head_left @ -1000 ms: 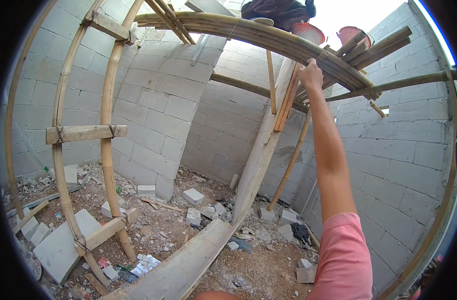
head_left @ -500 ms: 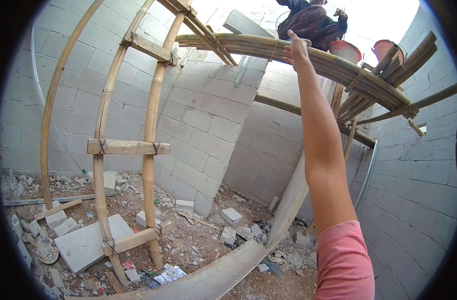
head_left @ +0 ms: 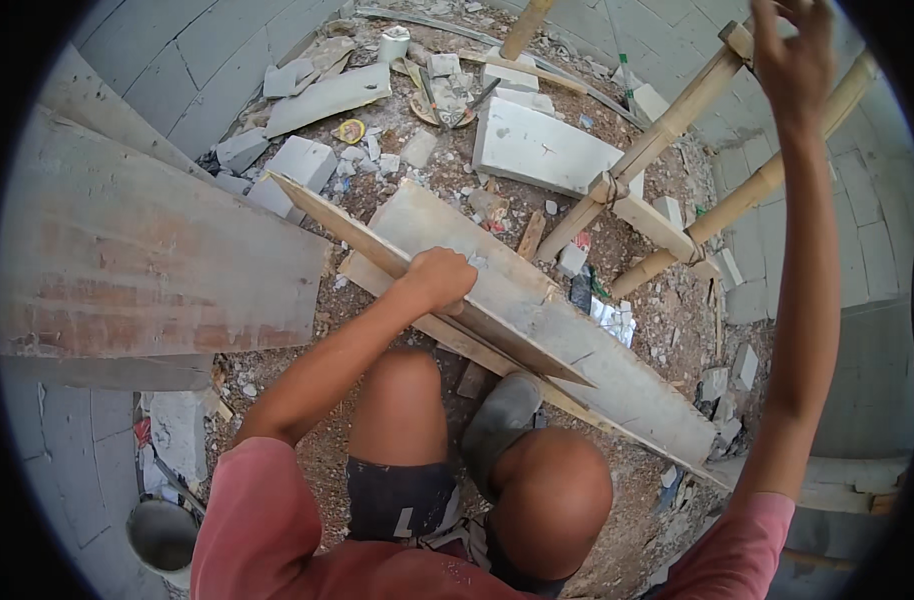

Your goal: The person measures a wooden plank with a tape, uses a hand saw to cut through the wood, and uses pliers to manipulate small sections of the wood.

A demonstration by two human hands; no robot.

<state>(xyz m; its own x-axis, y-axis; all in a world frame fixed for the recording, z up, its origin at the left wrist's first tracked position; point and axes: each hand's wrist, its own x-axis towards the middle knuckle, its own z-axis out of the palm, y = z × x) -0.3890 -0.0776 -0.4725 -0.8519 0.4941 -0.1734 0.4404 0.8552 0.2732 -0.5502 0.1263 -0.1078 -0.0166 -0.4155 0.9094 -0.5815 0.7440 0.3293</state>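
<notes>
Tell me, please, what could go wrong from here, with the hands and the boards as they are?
The thin board is gripped by the bare left hand alone, with the right hand raised away from it, so it might twist or tip, or its edge might scrape the palm.

If it slips, it could strike the boot close beside it.

Loose rubble lies around the wide board, so footing may be unsteady.
</notes>
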